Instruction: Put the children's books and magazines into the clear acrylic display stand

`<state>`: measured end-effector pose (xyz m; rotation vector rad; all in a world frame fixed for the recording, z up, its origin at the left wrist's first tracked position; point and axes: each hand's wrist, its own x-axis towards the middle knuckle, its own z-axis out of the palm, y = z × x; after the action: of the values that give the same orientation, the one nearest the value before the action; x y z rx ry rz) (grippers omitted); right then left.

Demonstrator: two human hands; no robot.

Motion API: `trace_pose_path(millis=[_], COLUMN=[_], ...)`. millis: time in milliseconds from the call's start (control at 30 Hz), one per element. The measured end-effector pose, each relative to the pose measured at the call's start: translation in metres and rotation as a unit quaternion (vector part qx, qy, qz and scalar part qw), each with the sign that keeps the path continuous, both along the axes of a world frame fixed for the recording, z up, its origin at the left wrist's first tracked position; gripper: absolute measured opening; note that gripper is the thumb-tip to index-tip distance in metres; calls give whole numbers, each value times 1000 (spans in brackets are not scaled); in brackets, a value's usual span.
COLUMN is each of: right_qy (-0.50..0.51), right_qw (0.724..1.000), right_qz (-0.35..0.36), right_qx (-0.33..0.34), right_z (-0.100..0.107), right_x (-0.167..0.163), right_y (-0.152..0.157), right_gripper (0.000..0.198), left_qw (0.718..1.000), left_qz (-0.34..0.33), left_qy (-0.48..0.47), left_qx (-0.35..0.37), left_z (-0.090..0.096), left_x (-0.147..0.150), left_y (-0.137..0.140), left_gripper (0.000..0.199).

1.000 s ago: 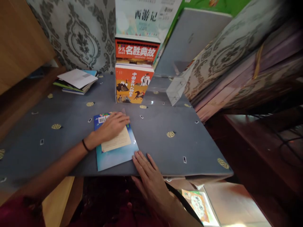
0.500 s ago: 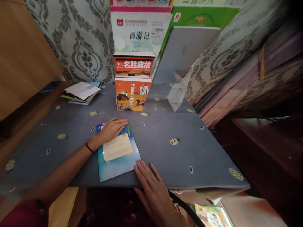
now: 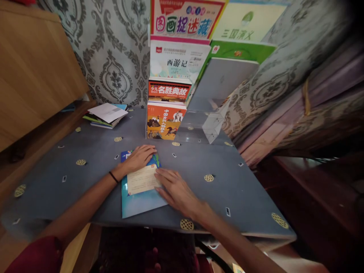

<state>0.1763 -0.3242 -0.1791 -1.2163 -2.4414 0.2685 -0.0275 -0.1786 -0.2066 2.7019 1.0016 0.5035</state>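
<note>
A blue book (image 3: 142,203) with a cream text panel lies closed near the table's front edge. Across its upper part rests my left hand (image 3: 139,158), palm down with fingers stretched out. My right hand (image 3: 176,189) lies over the book's right side, fingers extended, the tips on the cream panel's edge. Both hands hide parts of the cover, and neither is wrapped round anything.
Beyond the book, a clear stand (image 3: 212,127) holds several books in tiers, among them an orange book (image 3: 165,122) at the front. A stack of books and papers (image 3: 107,115) sits at the table's back left. A wooden cabinet (image 3: 36,72) borders the left side.
My right hand has moved from the table's front edge up and onto the right side of the book. My left hand stays on its upper part. The camera view has tilted up.
</note>
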Motion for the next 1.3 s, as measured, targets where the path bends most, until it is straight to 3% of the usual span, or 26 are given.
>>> trace_pose_path(millis=[167,333,433,567,700,933,1033,1133,1300], right_qy=[-38,-8,17,16,6,-10,-1,28,120], right_qw=[999,999,999,999,1000,999,999,999,987], right_qz=[2,3,10,5,2,-3,1,9,41], right_qx=[-32,-36,-33,-28,-26,-30,-32,-37,-96], right_z=[-13,-33,-41,-45,-45,-41,-40,-40,-35], right_x=[-11,-4,0,0,-2,-4,-4,-1,17], right_y=[78,113,117,116,115,114,114,114,125], right_gripper=[41,44,44,47,47,46,46,45,45], left_qw=[1000,996,989,969,957,942,937,950,991], left_qz=[-7,62,29,-70,-144,-217,-217,-182,-89], left_qy=[-24,45,124,222,231,212,222,196,26], left_qx=[-15,36,73,80,97,146,162,163,101], left_z=[-2,-2,9,35,48,45,42,42,52], left_x=[-4,-41,-82,-117,-107,-90,-98,-102,-95], left_y=[4,-11,-38,-75,-90,-84,-83,-80,-68], left_gripper=[41,42,47,70,67,67,66,59,40])
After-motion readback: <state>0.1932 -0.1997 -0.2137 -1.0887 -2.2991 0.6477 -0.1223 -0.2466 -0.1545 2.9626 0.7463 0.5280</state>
